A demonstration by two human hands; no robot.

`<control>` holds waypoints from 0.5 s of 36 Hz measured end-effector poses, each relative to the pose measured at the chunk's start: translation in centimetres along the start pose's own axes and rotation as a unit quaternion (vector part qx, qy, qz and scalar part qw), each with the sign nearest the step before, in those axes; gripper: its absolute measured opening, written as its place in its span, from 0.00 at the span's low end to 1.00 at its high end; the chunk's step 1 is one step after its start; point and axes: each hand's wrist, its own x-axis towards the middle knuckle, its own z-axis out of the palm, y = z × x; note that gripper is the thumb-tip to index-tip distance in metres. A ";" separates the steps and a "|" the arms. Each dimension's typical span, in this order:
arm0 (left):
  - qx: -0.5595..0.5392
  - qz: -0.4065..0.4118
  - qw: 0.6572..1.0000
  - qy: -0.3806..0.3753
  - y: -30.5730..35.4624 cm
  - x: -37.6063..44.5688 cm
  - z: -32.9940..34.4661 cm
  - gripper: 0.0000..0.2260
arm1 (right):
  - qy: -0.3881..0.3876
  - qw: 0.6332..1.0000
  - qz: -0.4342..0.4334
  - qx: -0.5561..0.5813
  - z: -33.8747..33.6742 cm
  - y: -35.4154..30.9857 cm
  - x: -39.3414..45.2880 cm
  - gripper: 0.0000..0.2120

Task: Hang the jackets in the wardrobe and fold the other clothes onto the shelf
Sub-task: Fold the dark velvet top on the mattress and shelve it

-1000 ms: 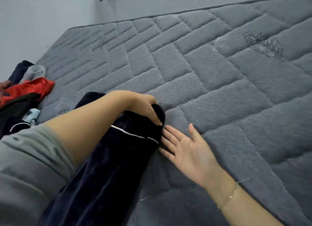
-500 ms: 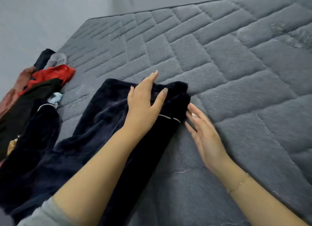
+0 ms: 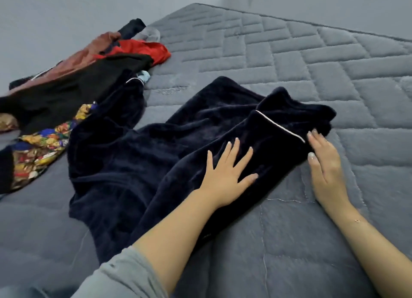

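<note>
A dark navy plush garment [image 3: 169, 146] with thin white piping lies spread on the grey quilted mattress [image 3: 301, 59]. My left hand [image 3: 227, 175] rests flat on it with fingers spread, pressing the fabric near its folded end. My right hand [image 3: 323, 161] lies open along the garment's right edge, fingertips touching the piped hem. Neither hand grips anything.
A heap of other clothes sits at the left of the mattress: a red piece [image 3: 147, 49], a black one [image 3: 73, 90], a brown one [image 3: 84, 57] and a bright patterned one [image 3: 42, 148]. A grey wall [image 3: 55, 12] stands behind.
My left hand slid back from the garment's far end toward me and now lies flat. The right hand stayed at the hem. The view swung left, showing more of the heap.
</note>
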 end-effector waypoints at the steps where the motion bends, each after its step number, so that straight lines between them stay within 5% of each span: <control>1: -0.004 0.001 1.000 0.012 -0.4 -1.4 -0.1 0.28 | 0.003 1.000 0.006 -0.012 0.0 -0.3 -0.1 0.24; 11: -0.032 -0.153 0.985 0.077 -6.3 -13.1 0.7 0.25 | 0.005 0.988 0.042 -0.149 0.7 -6.3 -1.1 0.25; 14: -0.087 -0.229 0.965 0.095 -8.2 -15.8 1.3 0.28 | -0.006 0.987 -0.062 -0.145 2.9 -10.6 -1.6 0.22; 18: -0.100 -0.273 0.951 0.104 -9.3 -19.5 2.1 0.33 | -0.159 0.949 -0.191 -0.195 7.7 -15.5 -1.2 0.22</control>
